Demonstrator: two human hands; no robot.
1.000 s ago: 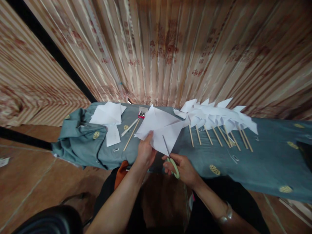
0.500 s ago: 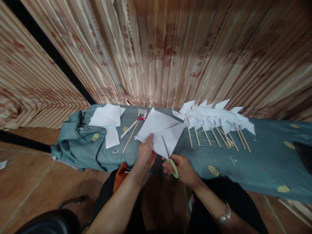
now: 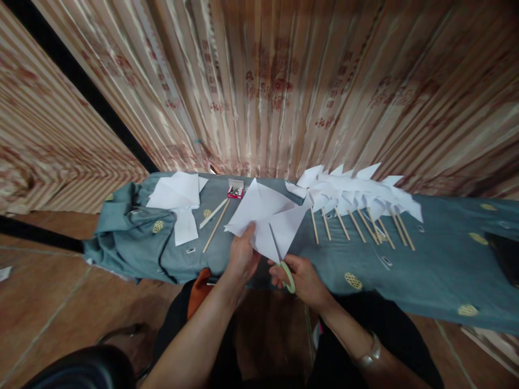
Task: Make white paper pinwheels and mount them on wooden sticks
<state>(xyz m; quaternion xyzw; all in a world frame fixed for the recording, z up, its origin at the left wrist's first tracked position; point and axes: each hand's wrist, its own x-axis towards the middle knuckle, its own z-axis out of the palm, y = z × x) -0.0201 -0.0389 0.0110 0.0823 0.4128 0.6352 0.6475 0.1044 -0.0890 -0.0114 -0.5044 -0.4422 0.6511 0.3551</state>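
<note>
My left hand [image 3: 243,253] is closed on a white sheet of paper [image 3: 263,210], thumb on top at its lower left. Cuts run into the sheet and split it into pointed flaps. My right hand [image 3: 298,276] grips a pair of scissors [image 3: 288,277] with light green handles, and one blade lies over the paper near its lower corner. Beyond the sheet, to the right, several white paper pinwheels [image 3: 348,189] overlap in a row, their wooden sticks [image 3: 341,223] pointing toward me.
Left on the grey-green cloth [image 3: 259,273] lie a stack of white paper [image 3: 174,192] and a smaller piece [image 3: 186,227]. A small red box [image 3: 235,190] holds metal bits. Near it are a loose wooden stick [image 3: 215,227] and a white strip [image 3: 213,213]. A dark object [image 3: 503,256] sits far right.
Almost nothing differs. The view has shifted very slightly; both hands keep their hold on the paper and the scissors, with the blade in nearly the same place.
</note>
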